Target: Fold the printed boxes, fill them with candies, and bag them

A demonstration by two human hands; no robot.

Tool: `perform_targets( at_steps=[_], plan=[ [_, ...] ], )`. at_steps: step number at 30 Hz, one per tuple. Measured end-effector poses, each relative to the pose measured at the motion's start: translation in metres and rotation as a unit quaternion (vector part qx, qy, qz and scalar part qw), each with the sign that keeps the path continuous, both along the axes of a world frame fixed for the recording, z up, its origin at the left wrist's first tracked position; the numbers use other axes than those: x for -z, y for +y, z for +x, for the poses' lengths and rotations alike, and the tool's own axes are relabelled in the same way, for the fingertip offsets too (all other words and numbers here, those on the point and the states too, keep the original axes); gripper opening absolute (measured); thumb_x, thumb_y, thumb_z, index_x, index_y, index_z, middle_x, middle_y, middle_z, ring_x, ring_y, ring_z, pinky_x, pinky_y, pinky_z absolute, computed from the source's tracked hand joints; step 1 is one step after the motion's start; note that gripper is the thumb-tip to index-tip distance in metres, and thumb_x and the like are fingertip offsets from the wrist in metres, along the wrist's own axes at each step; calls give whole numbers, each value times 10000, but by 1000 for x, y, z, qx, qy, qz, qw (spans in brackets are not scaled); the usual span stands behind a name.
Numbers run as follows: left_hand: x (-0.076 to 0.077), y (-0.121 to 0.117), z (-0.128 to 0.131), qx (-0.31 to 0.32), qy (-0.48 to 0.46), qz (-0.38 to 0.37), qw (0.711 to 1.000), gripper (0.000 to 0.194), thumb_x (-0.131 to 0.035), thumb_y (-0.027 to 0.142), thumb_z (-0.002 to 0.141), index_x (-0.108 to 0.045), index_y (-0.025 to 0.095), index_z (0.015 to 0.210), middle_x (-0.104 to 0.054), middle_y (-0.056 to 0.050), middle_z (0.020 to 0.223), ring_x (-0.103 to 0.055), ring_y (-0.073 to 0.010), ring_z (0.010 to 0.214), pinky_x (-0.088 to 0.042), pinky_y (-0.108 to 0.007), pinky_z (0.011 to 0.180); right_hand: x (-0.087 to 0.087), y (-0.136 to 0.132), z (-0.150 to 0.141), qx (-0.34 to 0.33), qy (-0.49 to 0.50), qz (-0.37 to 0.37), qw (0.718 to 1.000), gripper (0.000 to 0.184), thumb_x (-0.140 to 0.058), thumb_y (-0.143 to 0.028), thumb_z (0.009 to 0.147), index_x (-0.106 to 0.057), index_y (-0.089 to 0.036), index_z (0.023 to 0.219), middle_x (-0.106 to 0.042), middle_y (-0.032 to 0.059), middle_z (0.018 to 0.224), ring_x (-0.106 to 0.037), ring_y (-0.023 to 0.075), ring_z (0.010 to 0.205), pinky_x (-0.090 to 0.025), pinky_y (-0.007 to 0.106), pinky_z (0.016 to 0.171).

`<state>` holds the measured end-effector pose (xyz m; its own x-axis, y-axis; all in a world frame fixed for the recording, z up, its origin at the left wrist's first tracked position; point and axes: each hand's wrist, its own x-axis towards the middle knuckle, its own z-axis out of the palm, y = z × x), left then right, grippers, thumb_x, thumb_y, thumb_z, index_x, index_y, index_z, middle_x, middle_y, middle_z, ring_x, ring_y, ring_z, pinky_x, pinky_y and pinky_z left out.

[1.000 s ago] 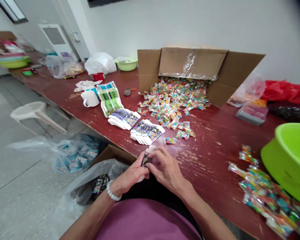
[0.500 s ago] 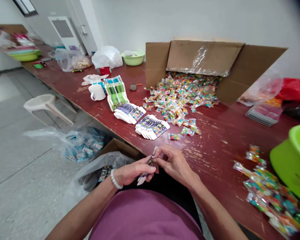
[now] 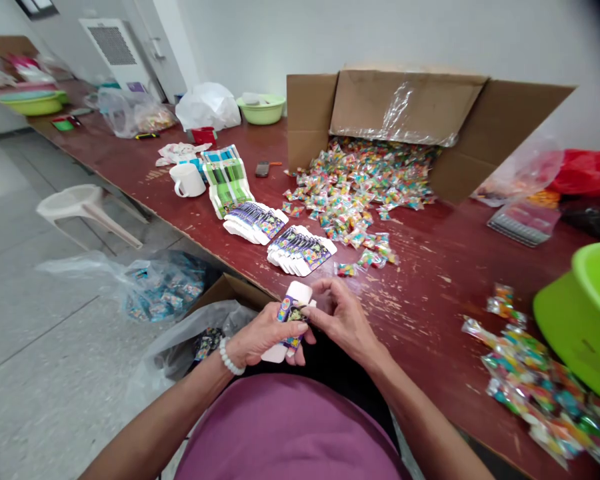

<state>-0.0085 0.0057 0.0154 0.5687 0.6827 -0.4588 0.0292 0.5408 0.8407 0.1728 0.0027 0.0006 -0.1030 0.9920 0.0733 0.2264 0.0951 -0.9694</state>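
Note:
My left hand [image 3: 265, 337] is closed around a small purple printed carton [image 3: 293, 312] with white end flaps, its thumb across the front. At the carton's right edge, my right hand [image 3: 344, 321] pinches with thumb and finger by a flap; the fingertips are partly hidden. Just beyond lie two fanned stacks of flat purple cartons, a nearer one [image 3: 303, 251] and a farther one [image 3: 257, 222]. Behind these rest flat green cartons [image 3: 229, 181]. Small wrapped candies [image 3: 353, 190] spill from a cardboard box [image 3: 407, 107] lying on its side.
On the red table [image 3: 420, 300] stand a white mug [image 3: 187, 181] and a green basin [image 3: 580, 313], with more candies [image 3: 535, 387] beside it. Below the edge are a bag of blue packs [image 3: 167, 293] and a bag with purple cartons [image 3: 210, 343]. A white stool [image 3: 73, 200] stands left.
The carton has turned from narrow and edge-on to showing its printed face, and looks opened out. Both hands remain close together at the lap. The view has shifted slightly.

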Motion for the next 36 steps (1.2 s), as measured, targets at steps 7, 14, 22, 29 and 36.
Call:
perform_targets(
  at_steps=[7,14,22,29,36],
  plan=[
    [14,1,-1,-61,5,92,994,347,-737,414,802,-655,123,973,-700,-65,877,-669,-164,760,-531,-270,681,3,3,-6,20,3,-17,1000,304,-629,-430,860,-641,-184,681,-601,10,627,-522,130,542,-392,239,503],
    [9,-9,2,-204,23,181,962,573,-703,283,825,-382,242,1298,-700,-3,903,-688,-161,755,-562,-309,734,13,5,-11,19,152,-83,985,417,-688,-408,819,-556,-220,1168,-654,-12,802,-608,147,687,-495,261,634],
    [5,-13,7,-235,11,182,955,554,-697,310,823,-455,233,1316,-682,-76,1178,-687,-172,904,-550,-282,793,20,-8,-33,72,226,-35,971,318,-670,-385,844,-636,-220,1114,-670,26,879,-606,159,761,-508,280,703],
    [15,-12,1,-176,12,135,975,360,-677,354,854,-578,191,1160,-704,-45,967,-644,-159,804,-519,-246,682,19,0,-11,27,193,-125,973,290,-711,-460,791,-651,-177,777,-588,-19,673,-495,107,584,-424,231,559],
    [14,-6,1,-197,43,186,962,246,-713,335,838,-609,187,1005,-687,-15,928,-627,-143,846,-497,-229,742,20,3,-11,-3,227,-103,968,334,-776,-368,741,-668,-225,1023,-661,-7,814,-605,134,721,-496,252,671]
  ],
)
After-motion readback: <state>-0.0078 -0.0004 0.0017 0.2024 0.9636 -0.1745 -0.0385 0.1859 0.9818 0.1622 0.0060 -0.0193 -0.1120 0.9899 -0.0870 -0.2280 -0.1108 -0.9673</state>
